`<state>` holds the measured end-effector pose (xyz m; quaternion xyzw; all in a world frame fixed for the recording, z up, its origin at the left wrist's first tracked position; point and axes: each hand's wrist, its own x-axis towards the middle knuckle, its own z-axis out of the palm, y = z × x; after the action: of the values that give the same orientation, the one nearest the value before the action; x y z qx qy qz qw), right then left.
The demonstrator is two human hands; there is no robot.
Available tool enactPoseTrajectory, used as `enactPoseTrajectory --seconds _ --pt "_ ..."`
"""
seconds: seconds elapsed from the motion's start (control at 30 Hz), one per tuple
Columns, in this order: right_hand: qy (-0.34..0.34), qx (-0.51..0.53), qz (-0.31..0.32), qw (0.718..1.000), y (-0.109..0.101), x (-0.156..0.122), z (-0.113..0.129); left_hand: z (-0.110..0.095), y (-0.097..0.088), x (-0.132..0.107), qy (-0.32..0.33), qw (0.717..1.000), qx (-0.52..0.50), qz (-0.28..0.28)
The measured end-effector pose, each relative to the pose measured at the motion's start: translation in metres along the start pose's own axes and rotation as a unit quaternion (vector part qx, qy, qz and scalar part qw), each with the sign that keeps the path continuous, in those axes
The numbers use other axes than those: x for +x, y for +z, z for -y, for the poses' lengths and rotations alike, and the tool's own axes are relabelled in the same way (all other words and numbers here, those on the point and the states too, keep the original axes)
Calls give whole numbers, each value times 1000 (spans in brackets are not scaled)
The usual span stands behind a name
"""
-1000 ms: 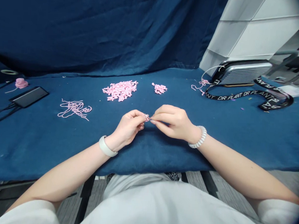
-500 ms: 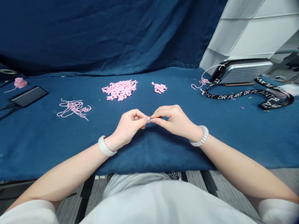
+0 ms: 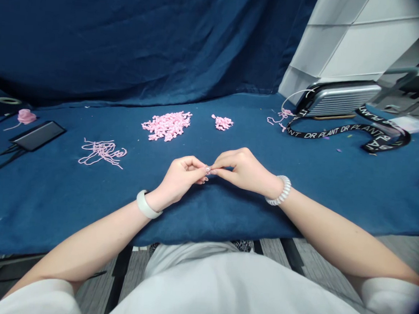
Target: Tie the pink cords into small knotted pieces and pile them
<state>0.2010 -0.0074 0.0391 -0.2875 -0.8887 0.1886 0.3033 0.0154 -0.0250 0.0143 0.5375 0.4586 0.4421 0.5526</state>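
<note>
My left hand point(image 3: 184, 177) and my right hand point(image 3: 243, 170) meet fingertip to fingertip above the near part of the blue cloth. Both are closed in a pinch. Whatever lies between the fingertips is too small and covered to name. Beyond them on the cloth is a large heap of small pink knotted yarn pieces point(image 3: 167, 126). A smaller pink heap point(image 3: 223, 123) lies to its right. Left of my hands, loose strands of pink yarn point(image 3: 103, 151) are spread in a tangle.
At the left sit a pink yarn ball point(image 3: 26, 116) and a dark rectangular device point(image 3: 37, 136) with cables. On the right are a silver ribbed case point(image 3: 344, 101), a black lettered strap point(image 3: 335, 132) and a pink yarn tangle point(image 3: 283, 115). A blue curtain point(image 3: 149, 39) hangs behind.
My fingertips have shifted very slightly and still pinch together. The heaps and yarn lie as before; the whole view has moved a little.
</note>
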Motion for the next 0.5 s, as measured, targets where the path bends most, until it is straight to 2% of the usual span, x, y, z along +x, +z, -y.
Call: enactPoseTrajectory --seconds 0.23,0.5 --pt "10 76 52 996 -10 1 -2 -6 5 -4 17 1000 1 -13" --pt "0 42 47 998 -5 0 -5 -1 4 -2 -3 1000 -10 0"
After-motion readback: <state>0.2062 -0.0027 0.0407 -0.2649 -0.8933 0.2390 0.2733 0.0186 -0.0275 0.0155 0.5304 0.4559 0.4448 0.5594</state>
